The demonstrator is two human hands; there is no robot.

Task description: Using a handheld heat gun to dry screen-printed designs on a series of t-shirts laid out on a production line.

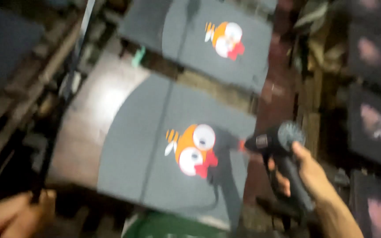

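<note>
My right hand (307, 174) grips the handle of a black heat gun (273, 143), whose nozzle points left at an orange, white and red cartoon print (192, 150) on a grey fabric piece (133, 145) laid over a board. My left hand (12, 213) is at the bottom left corner, fingers curled near a dark rod; the blur hides whether it holds it. The whole view is motion-blurred.
A second grey fabric piece (190, 39) with the same print lies on a board farther back. Dark panels with pinkish prints (375, 123) line the right side. Dark metal frame rails (27, 88) run along the left. Something green (164, 227) sits below the near board.
</note>
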